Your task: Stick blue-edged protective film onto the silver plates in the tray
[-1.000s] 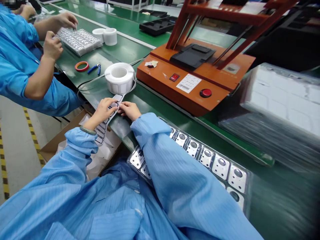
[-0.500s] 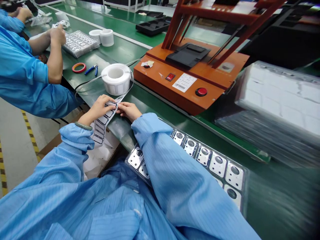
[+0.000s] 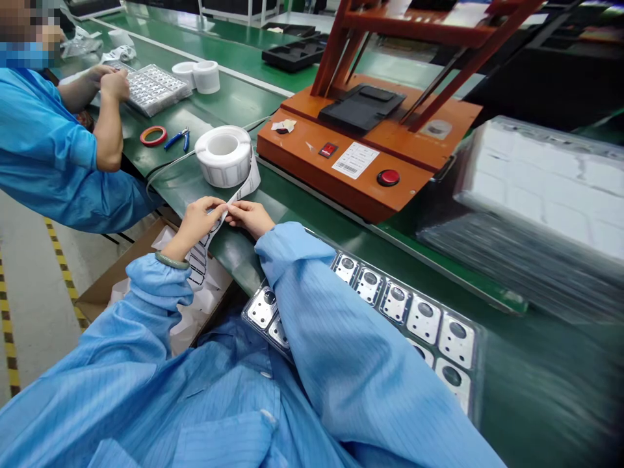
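Pinching the label strip (image 3: 197, 262): left hand (image 3: 195, 224) and right hand (image 3: 252, 218) both closed on it, fingertips nearly meeting, just nearside of the white roll (image 3: 221, 173) feeding it. Left of roll, blue cutters (image 3: 173, 140), then red tape ring (image 3: 154, 142). Right of roll, orange press (image 3: 390, 155); nearer than roll, rightward, clear tray (image 3: 479, 354) holding metal plates (image 3: 426, 320).

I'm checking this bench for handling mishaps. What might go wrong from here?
1. The label strip curves loosely between its roll and the left hand, so a sharp pull might crease it.
2. Its lower part hangs beside the table edge, over an open cardboard box, and could snag there.
3. The right sleeve lies across the tray of metal plates and may nudge some.
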A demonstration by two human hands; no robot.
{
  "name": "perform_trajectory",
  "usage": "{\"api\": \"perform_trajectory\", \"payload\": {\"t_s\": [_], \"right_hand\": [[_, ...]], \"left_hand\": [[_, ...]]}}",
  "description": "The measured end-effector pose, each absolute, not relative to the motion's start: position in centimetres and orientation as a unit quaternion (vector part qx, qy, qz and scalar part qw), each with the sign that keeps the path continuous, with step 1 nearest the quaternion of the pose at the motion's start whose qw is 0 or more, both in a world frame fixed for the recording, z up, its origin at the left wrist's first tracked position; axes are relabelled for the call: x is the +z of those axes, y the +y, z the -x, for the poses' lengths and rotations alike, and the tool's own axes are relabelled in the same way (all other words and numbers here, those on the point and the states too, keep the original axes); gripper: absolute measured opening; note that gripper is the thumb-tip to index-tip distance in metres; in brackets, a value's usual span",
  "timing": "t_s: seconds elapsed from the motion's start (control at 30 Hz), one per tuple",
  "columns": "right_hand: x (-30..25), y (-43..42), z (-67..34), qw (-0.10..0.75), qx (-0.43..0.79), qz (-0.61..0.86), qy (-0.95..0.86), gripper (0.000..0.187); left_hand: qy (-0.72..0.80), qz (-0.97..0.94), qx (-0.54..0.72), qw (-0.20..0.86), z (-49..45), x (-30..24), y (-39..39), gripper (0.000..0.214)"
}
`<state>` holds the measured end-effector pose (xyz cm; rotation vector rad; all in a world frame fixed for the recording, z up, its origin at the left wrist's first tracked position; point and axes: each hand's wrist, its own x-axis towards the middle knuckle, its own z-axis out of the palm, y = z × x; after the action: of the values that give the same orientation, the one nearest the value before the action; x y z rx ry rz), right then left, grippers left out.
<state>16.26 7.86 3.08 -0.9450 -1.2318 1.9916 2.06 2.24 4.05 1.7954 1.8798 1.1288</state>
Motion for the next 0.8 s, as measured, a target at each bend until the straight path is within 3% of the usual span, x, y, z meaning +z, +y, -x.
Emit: {"api": "perform_trajectory", "payload": {"t_s": [0.27, 0.47, 0.6, 0.7, 0.8], "right_hand": [[2.7, 7.9, -15.3, 0.314, 0.72, 0.406, -0.468, 0.013], [2.7, 7.6, -15.2, 0.306, 0.693, 0.397, -0.518, 0.009], [2.3, 7.6, -15.3, 0.306, 0.665, 0.417, -0.538, 0.012], [2.0, 7.6, -15.3, 0.306, 0.641, 0.445, -0.545, 0.014], [2.1, 7.5, -15.1, 0.292, 0.632, 0.459, -0.552, 0.014]], "left_hand": [[0.674, -0.495, 0.541, 0.085, -0.4, 4.9, 1.9, 0.034], [0.687, -0.597, 0.401, 0.102, -1.8, 3.6, 1.4, 0.033], [0.71, -0.558, 0.416, 0.109, -1.1, 3.0, 1.9, 0.023], [0.721, -0.49, 0.487, 0.055, 1.1, 3.5, 1.8, 0.03], [0.706, -0.4, 0.578, -0.087, 2.6, 4.8, 0.7, 0.033]]}}
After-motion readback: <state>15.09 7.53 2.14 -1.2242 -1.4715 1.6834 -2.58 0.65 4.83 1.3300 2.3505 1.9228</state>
